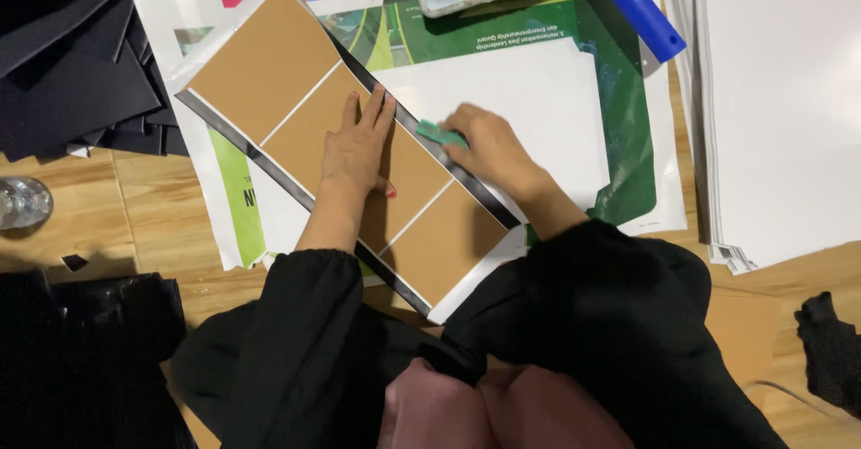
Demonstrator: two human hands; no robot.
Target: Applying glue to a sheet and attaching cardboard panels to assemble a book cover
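- Light is warm and moderately bright, falling from above; the stack of white paper sheets (789, 99) at the right edge is washed out by glare.
- Soft shadows lie just under the left hand (357, 148) and right hand (489, 148).
- The black sleeves and dark left corners lose detail.
- Focus is slightly soft throughout, with mild stretching at the edges.

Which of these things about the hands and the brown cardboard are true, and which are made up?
1. The left hand lies flat on the long brown cardboard panel. True.
2. The right hand holds a red pen. False: it grips a small green tool.
3. The panel has black strips along its long edges. True.
4. A blue-handled tool lies at the top. True.
5. The person wears white sleeves. False: the black sleeves are dark.
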